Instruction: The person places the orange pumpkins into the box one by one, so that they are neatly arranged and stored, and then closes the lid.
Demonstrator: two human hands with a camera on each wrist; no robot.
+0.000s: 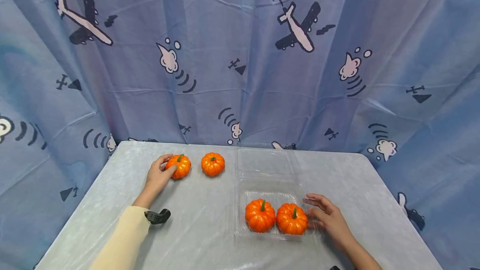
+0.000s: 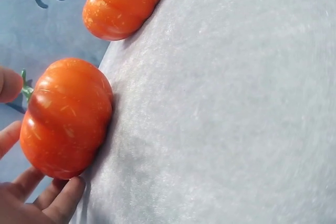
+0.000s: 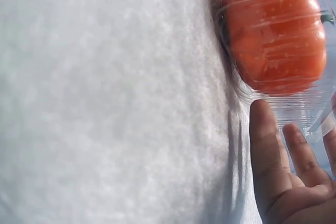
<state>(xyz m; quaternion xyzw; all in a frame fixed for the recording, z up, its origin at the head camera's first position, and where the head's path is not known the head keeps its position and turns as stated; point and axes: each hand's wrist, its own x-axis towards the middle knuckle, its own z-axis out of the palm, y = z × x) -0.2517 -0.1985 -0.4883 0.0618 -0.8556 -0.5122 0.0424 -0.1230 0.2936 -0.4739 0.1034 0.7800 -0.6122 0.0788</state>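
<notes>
My left hand [image 1: 156, 177] is at the far left of the table, its fingers and thumb around a small orange pumpkin [image 1: 181, 166] with a green stem. In the left wrist view, several fingertips meet that pumpkin's [image 2: 68, 119] lower side, and another digit is near the stem. A second pumpkin [image 1: 213, 164] sits to its right. A clear plastic clamshell box [image 1: 241, 195] lies with its lid folded back. Two pumpkins, one left [image 1: 260, 216] and one right [image 1: 291, 219], sit in its front part. Beside the box's right wall is my right hand [image 1: 331, 220], fingers loosely extended.
The clear lid [image 1: 264, 161] lies toward the back of the white-covered table [image 1: 202, 220]. Behind the table hangs a blue curtain [image 1: 210, 53] printed with airplanes. A black device [image 1: 158, 216] is strapped at the left wrist.
</notes>
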